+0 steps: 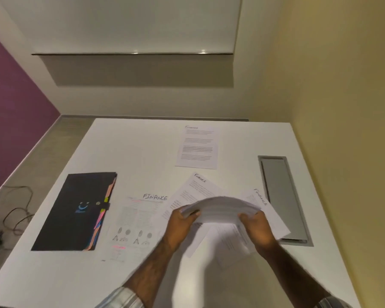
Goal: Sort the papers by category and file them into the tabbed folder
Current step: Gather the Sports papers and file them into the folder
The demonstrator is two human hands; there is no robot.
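- Left hand (182, 221) and right hand (257, 227) each grip one end of the paper stack (220, 207), which is bowed upward just above the table (131, 152).
- Underneath, loose sheets (140, 221) headed "Finance" lie fanned out flat.
- Nine o'clock: the black folder (76, 212) lies closed, coloured tabs along its right edge.
- Twelve o'clock: a single sheet (197, 147) lies alone.

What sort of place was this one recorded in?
Likely an office or meeting room: a white desk with a built-in cable hatch, a white wall board beyond it, and a black tabbed folder beside sheets headed Finance.
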